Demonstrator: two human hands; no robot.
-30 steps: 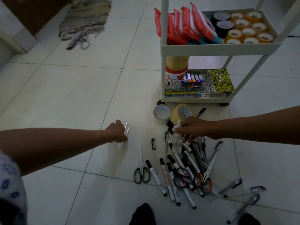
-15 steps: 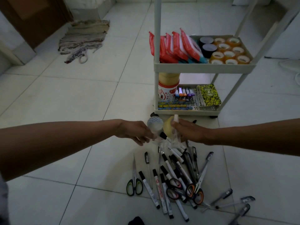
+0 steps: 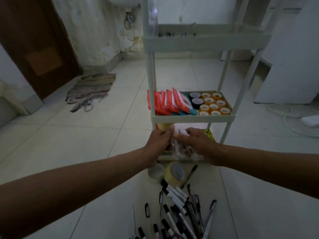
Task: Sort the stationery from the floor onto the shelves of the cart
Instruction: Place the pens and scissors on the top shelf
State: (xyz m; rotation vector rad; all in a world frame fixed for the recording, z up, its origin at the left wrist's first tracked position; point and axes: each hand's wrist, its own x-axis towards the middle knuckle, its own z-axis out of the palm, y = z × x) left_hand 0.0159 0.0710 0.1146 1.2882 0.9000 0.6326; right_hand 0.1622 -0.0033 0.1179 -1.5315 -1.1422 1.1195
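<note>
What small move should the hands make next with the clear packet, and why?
Probably lower it onto the bottom shelf and let go. The left hand and right hand both pinch the clear plastic packet in front of that shelf, below the tape rolls on the middle shelf; its contents are too blurred to name.

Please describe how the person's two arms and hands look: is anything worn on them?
Both forearms are bare up to the frame edge: no sleeves, gloves, watch or bracelet visible. The left hand and right hand show no rings that I can make out; the picture is dim.
</note>
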